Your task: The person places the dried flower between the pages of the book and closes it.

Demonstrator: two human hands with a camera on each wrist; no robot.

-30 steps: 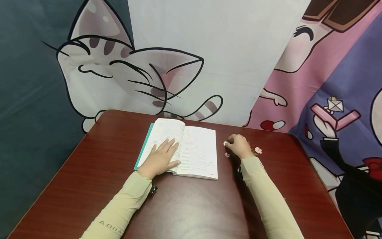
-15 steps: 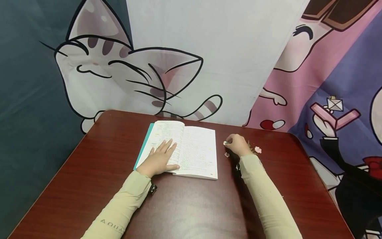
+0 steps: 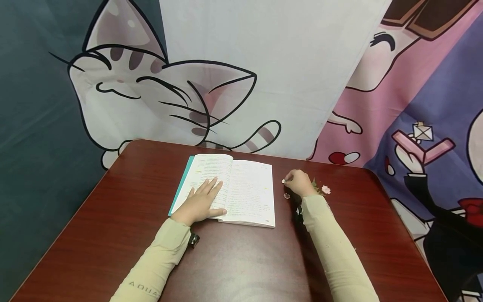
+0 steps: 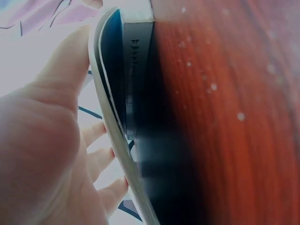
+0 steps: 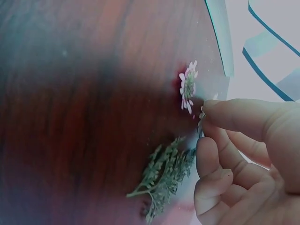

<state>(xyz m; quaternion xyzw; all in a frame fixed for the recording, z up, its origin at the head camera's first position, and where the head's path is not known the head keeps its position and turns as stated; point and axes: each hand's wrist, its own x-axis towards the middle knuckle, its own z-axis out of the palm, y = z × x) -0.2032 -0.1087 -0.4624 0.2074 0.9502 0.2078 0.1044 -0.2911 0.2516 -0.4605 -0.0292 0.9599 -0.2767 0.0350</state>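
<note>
An open book (image 3: 250, 191) with a teal cover edge lies on the brown table. My left hand (image 3: 199, 204) rests on its left page, fingers straight and spread. Seen from the left wrist, the thumb (image 4: 65, 61) and fingertips touch the curved stack of pages. To the right of the book, my right hand (image 3: 300, 183) pinches a small white flower (image 3: 283, 181) between thumb and forefinger; its other fingers are curled. Just beside this pinch, a small pale-pink flower (image 5: 188, 87) lies on the table, and a leafy green sprig (image 5: 168, 176) lies close below the fingers.
A pink flower (image 3: 326, 190) lies right of my right hand, near some greenery partly hidden by it. The brown table (image 3: 234, 260) ends at its back edge against a cloth backdrop (image 3: 294, 84) with cartoon figures.
The left page stack has settled flatter under my left hand, which has shifted slightly left and down. My right hand stays almost in place with the white flower.
</note>
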